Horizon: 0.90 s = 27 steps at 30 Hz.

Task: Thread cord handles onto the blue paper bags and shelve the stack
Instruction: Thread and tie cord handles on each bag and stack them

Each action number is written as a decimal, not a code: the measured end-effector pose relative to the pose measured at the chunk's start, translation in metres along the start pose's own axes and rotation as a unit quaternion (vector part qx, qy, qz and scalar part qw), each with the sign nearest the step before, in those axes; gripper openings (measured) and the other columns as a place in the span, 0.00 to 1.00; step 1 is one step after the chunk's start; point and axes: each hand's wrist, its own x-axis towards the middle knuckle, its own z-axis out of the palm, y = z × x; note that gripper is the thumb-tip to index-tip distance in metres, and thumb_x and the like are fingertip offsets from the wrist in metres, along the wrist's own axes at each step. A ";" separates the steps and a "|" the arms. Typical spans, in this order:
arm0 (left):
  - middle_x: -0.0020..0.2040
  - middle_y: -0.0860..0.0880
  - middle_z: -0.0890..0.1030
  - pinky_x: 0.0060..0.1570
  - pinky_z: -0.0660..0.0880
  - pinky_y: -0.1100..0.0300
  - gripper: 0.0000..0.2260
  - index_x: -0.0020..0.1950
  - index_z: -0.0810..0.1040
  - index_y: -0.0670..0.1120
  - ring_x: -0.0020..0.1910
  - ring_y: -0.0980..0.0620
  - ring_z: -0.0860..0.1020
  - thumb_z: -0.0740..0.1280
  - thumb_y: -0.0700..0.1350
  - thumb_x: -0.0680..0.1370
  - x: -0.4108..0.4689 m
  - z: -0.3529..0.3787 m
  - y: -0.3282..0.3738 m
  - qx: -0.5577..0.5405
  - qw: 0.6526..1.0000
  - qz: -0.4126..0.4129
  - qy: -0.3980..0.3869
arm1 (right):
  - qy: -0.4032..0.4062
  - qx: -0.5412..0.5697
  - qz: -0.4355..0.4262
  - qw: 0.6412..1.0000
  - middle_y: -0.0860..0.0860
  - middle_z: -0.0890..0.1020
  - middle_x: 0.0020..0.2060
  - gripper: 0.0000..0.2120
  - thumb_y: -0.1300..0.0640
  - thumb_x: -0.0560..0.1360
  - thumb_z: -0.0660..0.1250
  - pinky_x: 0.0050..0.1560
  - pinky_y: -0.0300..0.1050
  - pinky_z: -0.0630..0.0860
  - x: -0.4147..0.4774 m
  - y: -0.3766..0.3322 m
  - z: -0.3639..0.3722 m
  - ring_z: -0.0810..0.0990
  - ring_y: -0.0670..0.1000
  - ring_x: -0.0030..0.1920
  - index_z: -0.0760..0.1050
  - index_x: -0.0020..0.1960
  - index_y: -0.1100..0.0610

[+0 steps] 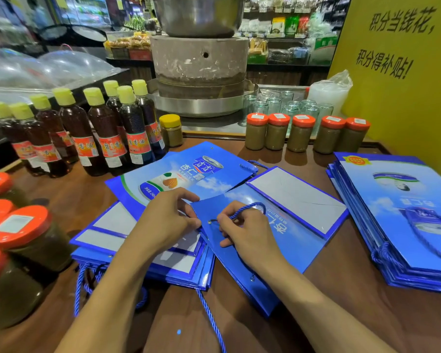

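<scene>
Bright, even light fell from above, leaving only soft shadows under the forearms and around the orange-lidded jars (18, 238) on the tabletop (341, 289). Pale glare sat on the glossy blue bags (402, 189) and the clear plastic domes (49, 67). The wide lens bowed and stretched the edges. Far shelves (278, 26) and the upper left corner were blurred; the centre was sharp, each twist of the blue cord (242, 211) showing.

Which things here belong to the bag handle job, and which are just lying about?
Job: flat blue paper bag, twisted blue cord in right hand, left hand on bag's edge, stacked blue bags.
Lying about: yellow-capped dark oil bottles, orange-lidded brown paste jars, grey stone mill.
</scene>
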 end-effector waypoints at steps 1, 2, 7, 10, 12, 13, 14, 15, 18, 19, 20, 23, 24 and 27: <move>0.39 0.50 0.84 0.43 0.82 0.53 0.18 0.59 0.80 0.52 0.36 0.53 0.84 0.79 0.39 0.73 0.000 0.003 0.000 -0.010 1.000 -0.002 0.000 | -0.006 -0.011 0.005 1.000 0.56 0.82 0.36 0.08 0.54 0.81 0.67 0.47 0.61 0.83 0.000 0.000 0.001 0.86 0.47 0.32 0.78 0.45 0.55; 0.39 0.50 0.84 0.44 0.83 0.50 0.18 0.59 0.79 0.52 0.37 0.51 0.84 0.79 0.40 0.73 0.000 0.005 0.000 -0.012 1.000 -0.001 0.000 | -0.009 -0.020 0.008 1.000 0.57 0.82 0.36 0.08 0.53 0.81 0.67 0.47 0.62 0.82 -0.001 0.001 0.001 0.86 0.47 0.31 0.78 0.45 0.55; 0.43 0.49 0.82 0.42 0.82 0.56 0.24 0.64 0.78 0.50 0.38 0.53 0.84 0.77 0.33 0.72 0.000 0.005 -0.002 0.021 0.999 0.017 -0.027 | 0.006 -0.011 0.007 1.000 0.53 0.83 0.34 0.10 0.53 0.81 0.68 0.47 0.62 0.82 0.000 0.002 0.003 0.86 0.49 0.30 0.78 0.43 0.55; 0.42 0.50 0.82 0.42 0.82 0.57 0.24 0.64 0.78 0.50 0.36 0.56 0.83 0.78 0.34 0.72 0.000 0.004 -0.001 0.030 0.999 0.020 -0.020 | 0.005 -0.003 0.003 1.000 0.53 0.83 0.34 0.09 0.53 0.81 0.69 0.47 0.63 0.82 0.001 0.004 0.003 0.85 0.50 0.31 0.79 0.44 0.56; 0.41 0.51 0.82 0.44 0.83 0.55 0.23 0.63 0.79 0.50 0.36 0.57 0.83 0.79 0.36 0.71 0.001 0.006 -0.002 0.029 0.999 0.021 -0.016 | 0.000 -0.002 0.005 1.000 0.53 0.83 0.34 0.09 0.54 0.81 0.69 0.46 0.62 0.83 0.002 0.005 0.002 0.85 0.50 0.31 0.79 0.44 0.57; 0.41 0.51 0.82 0.46 0.83 0.52 0.23 0.63 0.79 0.50 0.37 0.55 0.84 0.79 0.36 0.71 0.003 0.006 -0.003 0.023 0.999 0.020 -0.016 | -0.001 0.000 0.005 1.000 0.53 0.82 0.33 0.09 0.54 0.81 0.69 0.46 0.62 0.83 0.002 0.005 0.002 0.85 0.50 0.31 0.79 0.44 0.57; 0.41 0.50 0.82 0.47 0.84 0.49 0.23 0.62 0.79 0.50 0.38 0.54 0.84 0.80 0.37 0.71 0.003 0.006 -0.004 0.014 1.000 0.017 -0.017 | -0.002 0.003 0.004 1.000 0.52 0.82 0.33 0.09 0.54 0.82 0.69 0.46 0.62 0.83 0.002 0.005 0.002 0.85 0.50 0.31 0.79 0.44 0.57; 0.41 0.49 0.83 0.47 0.84 0.47 0.22 0.62 0.79 0.50 0.39 0.52 0.85 0.80 0.37 0.72 0.004 0.006 -0.005 0.005 1.000 0.016 -0.018 | -0.002 0.006 0.003 1.000 0.52 0.81 0.32 0.09 0.54 0.82 0.69 0.45 0.61 0.84 0.002 0.006 0.002 0.85 0.49 0.31 0.79 0.44 0.57; 0.43 0.50 0.83 0.47 0.84 0.50 0.21 0.63 0.78 0.50 0.41 0.51 0.85 0.79 0.39 0.73 0.004 0.007 -0.005 0.004 0.999 0.025 -0.022 | 0.008 0.029 0.003 1.000 0.52 0.81 0.33 0.09 0.55 0.81 0.70 0.39 0.49 0.84 0.002 0.006 0.001 0.84 0.48 0.32 0.80 0.46 0.59; 0.43 0.51 0.83 0.46 0.83 0.52 0.21 0.63 0.77 0.51 0.42 0.51 0.84 0.79 0.40 0.73 0.004 0.007 -0.005 0.013 0.999 0.031 -0.022 | 0.014 0.040 0.004 0.999 0.54 0.82 0.34 0.09 0.55 0.81 0.70 0.37 0.44 0.83 0.002 0.006 0.002 0.83 0.47 0.33 0.81 0.46 0.59; 0.43 0.52 0.83 0.46 0.82 0.53 0.21 0.63 0.77 0.51 0.42 0.52 0.84 0.79 0.42 0.74 0.004 0.008 -0.005 0.019 0.999 0.036 -0.022 | 0.020 0.049 0.005 0.999 0.55 0.83 0.35 0.08 0.55 0.81 0.71 0.37 0.41 0.82 0.002 0.007 0.003 0.82 0.47 0.33 0.82 0.46 0.59; 0.42 0.54 0.84 0.49 0.82 0.48 0.21 0.64 0.77 0.51 0.42 0.53 0.84 0.79 0.45 0.74 0.005 0.008 -0.006 0.021 0.999 0.038 -0.016 | 0.038 0.063 -0.002 0.997 0.54 0.84 0.35 0.08 0.57 0.81 0.71 0.37 0.39 0.80 0.002 0.008 0.003 0.81 0.46 0.33 0.83 0.45 0.59; 0.42 0.54 0.84 0.51 0.82 0.47 0.21 0.64 0.77 0.51 0.42 0.54 0.84 0.79 0.46 0.74 0.006 0.009 -0.006 0.020 0.999 0.036 -0.014 | 0.041 0.060 -0.006 0.997 0.53 0.84 0.35 0.08 0.57 0.81 0.71 0.37 0.37 0.80 0.001 0.008 0.003 0.81 0.45 0.33 0.84 0.45 0.58; 0.39 0.56 0.84 0.52 0.82 0.44 0.19 0.62 0.78 0.51 0.42 0.53 0.83 0.79 0.46 0.74 0.008 0.012 -0.008 0.007 1.000 0.029 -0.007 | 0.045 0.045 -0.016 0.998 0.50 0.84 0.35 0.08 0.58 0.80 0.71 0.36 0.35 0.78 -0.003 0.007 0.001 0.81 0.44 0.33 0.84 0.43 0.56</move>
